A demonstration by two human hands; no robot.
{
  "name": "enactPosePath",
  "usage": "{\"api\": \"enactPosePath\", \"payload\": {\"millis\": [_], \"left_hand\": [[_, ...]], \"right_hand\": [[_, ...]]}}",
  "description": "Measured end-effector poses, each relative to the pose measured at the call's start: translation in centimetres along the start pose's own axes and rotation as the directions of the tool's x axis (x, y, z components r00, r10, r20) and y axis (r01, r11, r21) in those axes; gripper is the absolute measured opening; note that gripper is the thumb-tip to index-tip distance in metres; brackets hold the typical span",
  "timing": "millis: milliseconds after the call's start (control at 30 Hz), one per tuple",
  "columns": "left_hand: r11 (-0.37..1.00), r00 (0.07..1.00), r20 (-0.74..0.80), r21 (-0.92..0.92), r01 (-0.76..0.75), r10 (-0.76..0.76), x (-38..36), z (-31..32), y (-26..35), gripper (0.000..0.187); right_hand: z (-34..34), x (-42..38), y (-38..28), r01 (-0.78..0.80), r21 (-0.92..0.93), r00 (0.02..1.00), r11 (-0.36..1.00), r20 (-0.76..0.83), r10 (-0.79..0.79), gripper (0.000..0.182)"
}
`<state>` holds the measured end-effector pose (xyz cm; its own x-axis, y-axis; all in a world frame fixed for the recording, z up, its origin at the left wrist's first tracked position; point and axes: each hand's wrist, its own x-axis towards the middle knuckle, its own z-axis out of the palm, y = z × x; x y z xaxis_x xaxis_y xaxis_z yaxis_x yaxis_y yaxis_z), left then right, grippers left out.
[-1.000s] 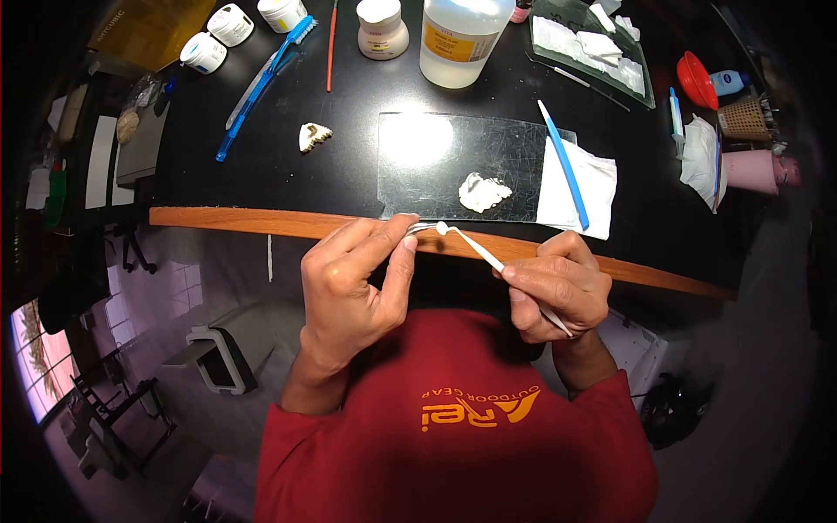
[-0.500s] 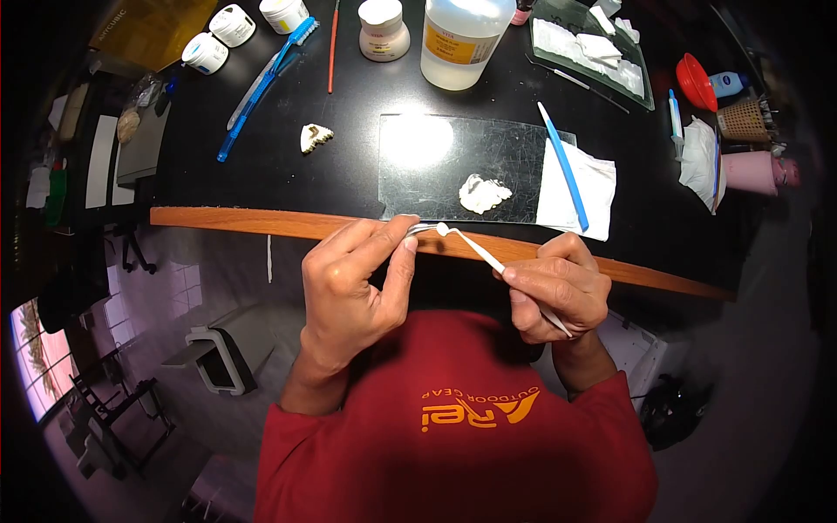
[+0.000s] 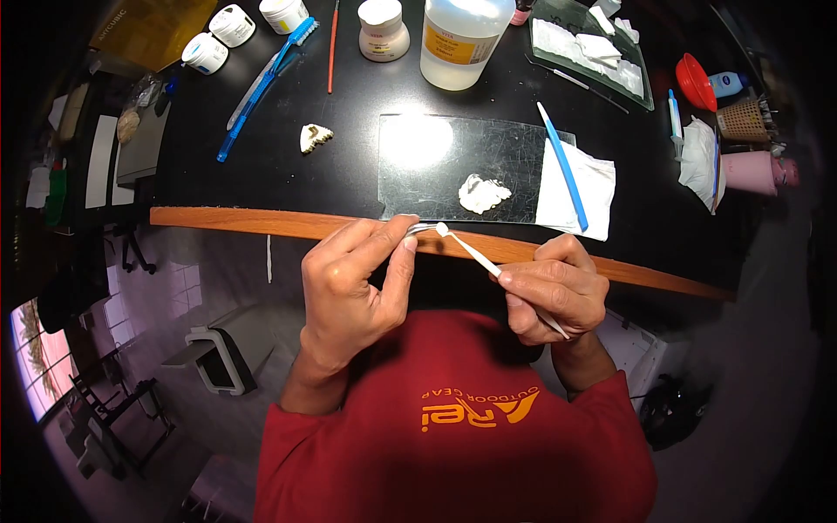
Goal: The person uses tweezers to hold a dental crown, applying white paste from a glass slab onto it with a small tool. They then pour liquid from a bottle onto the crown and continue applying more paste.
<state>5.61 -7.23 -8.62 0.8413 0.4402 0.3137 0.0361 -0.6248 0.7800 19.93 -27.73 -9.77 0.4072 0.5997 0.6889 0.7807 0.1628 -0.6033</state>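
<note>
Moved since the earlier frame: right hand (image 3: 558,292) and its white tool (image 3: 475,254), both shifted slightly toward the person's left; left hand (image 3: 353,279) keeps its place.
Left grip: thumb and forefinger pinched together on a slim grey tool (image 3: 423,227), whose far end points to the right.
Right grip: fingers and thumb clamped around the white tool, held on a slant, its lower end sticking out below the hand.
Small white piece (image 3: 442,229): at the end of the slim grey tool, in the air by the counter's wooden edge (image 3: 227,216); the white tool's tip meets it or lies just beside it, too small to tell.
Glass plate (image 3: 418,192): flat on the black counter (image 3: 340,183), just beyond the hands, a lamp's glare on its far left part.
White mass (image 3: 484,194): a crumpled heap on the plate, toward its near side.
White sheet (image 3: 599,187): at the plate's right end, a blue stick (image 3: 564,166) lying slantwise across it.
Toothed piece (image 3: 314,138): cream with brown marks, to the left of the plate.
Far side: blue toothbrush (image 3: 250,109), red stick (image 3: 332,52), pale jar (image 3: 384,37), big translucent bottle (image 3: 458,71) with an orange label.
Far right: red bowl (image 3: 695,80) near a pink bottle (image 3: 750,172).
</note>
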Motion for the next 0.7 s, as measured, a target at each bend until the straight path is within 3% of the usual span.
{"api": "enactPosePath", "payload": {"millis": [533,633,700], "left_hand": [[1.0,1.0,0.0,-0.013,0.01,-0.01,0.13,-0.06,0.21,0.018],[0.994,0.998,0.017,-0.089,0.058,-0.057,0.16,-0.26,0.27,0.014],[0.971,0.98,0.079,-0.137,0.194,-0.184,-0.28,-0.51,0.65,0.011]], "right_hand": [[-0.38,0.32,-0.33,-0.037,-0.017,0.999,0.999,0.004,0.037,0.019],[-0.62,0.49,-0.7,-0.116,-0.111,0.993,0.987,-0.026,0.114,0.022],[-0.63,0.48,-0.37,-0.134,-0.204,0.99,0.97,-0.069,0.122,0.023]]}}
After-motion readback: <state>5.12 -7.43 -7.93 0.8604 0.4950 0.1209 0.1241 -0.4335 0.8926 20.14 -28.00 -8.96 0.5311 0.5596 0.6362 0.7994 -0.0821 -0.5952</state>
